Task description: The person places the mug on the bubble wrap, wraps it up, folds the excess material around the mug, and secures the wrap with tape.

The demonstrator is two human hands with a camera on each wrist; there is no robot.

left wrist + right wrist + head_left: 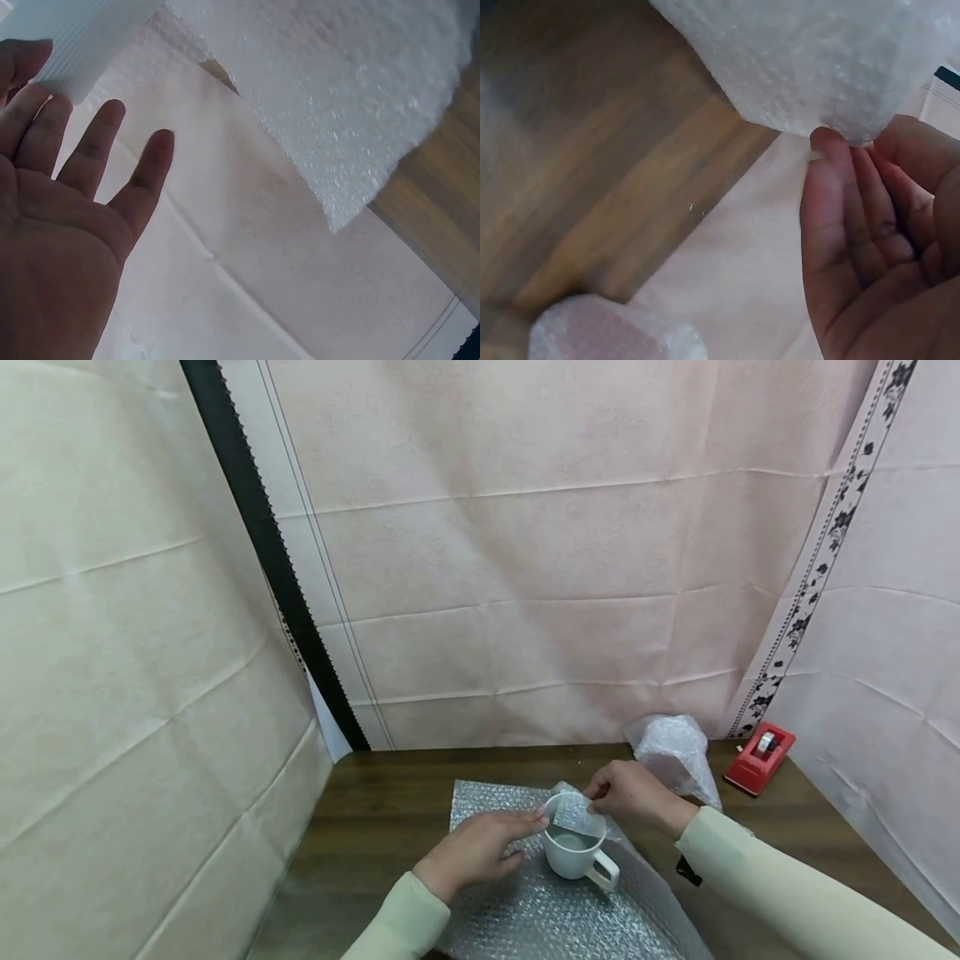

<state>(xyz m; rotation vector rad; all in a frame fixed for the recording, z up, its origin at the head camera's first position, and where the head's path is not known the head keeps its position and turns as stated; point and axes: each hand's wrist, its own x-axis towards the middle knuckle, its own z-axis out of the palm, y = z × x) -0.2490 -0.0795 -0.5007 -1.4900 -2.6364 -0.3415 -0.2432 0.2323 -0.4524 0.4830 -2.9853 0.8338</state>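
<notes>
A white cup (pixel 564 860) with its handle toward the lower right stands on a sheet of bubble wrap (pixel 555 918). My left hand (pixel 480 847) holds the cup's rim on the left. In the left wrist view, thumb and first fingers pinch the ribbed cup wall (pixel 94 56), and the other fingers (pixel 142 176) spread loosely. At the cup's far right side, my right hand (pixel 637 795) pinches a corner of the bubble wrap, whose flap (pixel 579 815) lies over part of the cup's mouth. The right wrist view shows fingertips gripping the wrap's edge (pixel 802 97).
A bubble-wrapped bundle (pixel 671 747) sits at the back of the wooden table (pixel 390 810), just beyond the right forearm. A red tape dispenser (pixel 759 760) stands at the back right corner. Pale cloth (pixel 525 552) hangs behind and on both sides.
</notes>
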